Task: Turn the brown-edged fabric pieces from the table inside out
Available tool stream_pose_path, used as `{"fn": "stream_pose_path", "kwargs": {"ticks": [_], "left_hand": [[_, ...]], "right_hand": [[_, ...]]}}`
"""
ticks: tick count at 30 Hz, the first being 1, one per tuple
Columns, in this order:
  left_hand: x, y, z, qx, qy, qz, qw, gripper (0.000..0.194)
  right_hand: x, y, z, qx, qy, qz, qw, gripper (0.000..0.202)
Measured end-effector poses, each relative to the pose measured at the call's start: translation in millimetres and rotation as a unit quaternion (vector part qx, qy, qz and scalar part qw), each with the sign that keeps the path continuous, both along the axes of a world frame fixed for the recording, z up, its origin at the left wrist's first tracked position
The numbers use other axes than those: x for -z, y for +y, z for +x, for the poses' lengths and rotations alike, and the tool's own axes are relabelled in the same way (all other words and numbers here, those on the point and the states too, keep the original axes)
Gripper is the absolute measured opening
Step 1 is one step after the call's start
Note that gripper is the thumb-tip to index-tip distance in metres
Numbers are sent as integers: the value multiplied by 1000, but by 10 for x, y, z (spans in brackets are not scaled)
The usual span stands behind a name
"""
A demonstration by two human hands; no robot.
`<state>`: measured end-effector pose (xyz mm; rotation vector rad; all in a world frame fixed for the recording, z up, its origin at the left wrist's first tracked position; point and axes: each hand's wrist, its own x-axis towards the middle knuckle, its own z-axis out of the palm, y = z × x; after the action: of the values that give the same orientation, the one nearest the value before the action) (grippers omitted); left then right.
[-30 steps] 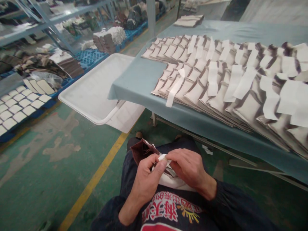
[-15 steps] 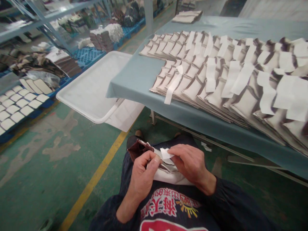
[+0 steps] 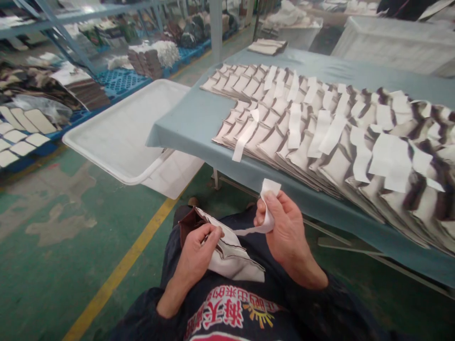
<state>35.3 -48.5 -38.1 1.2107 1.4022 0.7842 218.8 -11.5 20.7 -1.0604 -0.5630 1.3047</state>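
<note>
Over the lap, the left hand [image 3: 195, 251] pins a fabric piece [image 3: 231, 253] while the right hand [image 3: 284, 227] pinches a white strip [image 3: 267, 208], mid-peel; next, pulling it fully free.

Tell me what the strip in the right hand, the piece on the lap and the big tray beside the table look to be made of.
White strip: thin, matte and curling, likely paper backing or tape. Lap piece: pale fabric-like face with a dark brown, leather-like edge that folds softly; exact material unclear. Tray: smooth, white, with a rounded moulded rim, probably plastic.
</note>
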Motion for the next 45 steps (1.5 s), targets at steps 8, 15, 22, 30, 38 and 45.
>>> {"fn": "stream_pose_path", "kwargs": {"ticks": [8,15,22,30,38,45], "left_hand": [[272,11,342,124,-157,-79,977,42],[8,-63,557,30,-447,-91,889,71],[57,-113,519,-105,-459,-143,871,61],[3,-147,423,-45,-276,-7,960,45],[-103,-144,200,118,-46,112,986,36],[-144,-121,228,166,-1,126,978,36]], "right_hand": [[-348,243,-138,-56,81,4,995,53],[-208,151,-204,-57,22,11,998,54],[244,-178,-71,-54,32,-92,994,56],[697,-306,16,-125,-101,-119,980,46],[683,-273,334,-156,-449,103,874,32],[342,-359,-7,-218,-344,123,905,14]]}}
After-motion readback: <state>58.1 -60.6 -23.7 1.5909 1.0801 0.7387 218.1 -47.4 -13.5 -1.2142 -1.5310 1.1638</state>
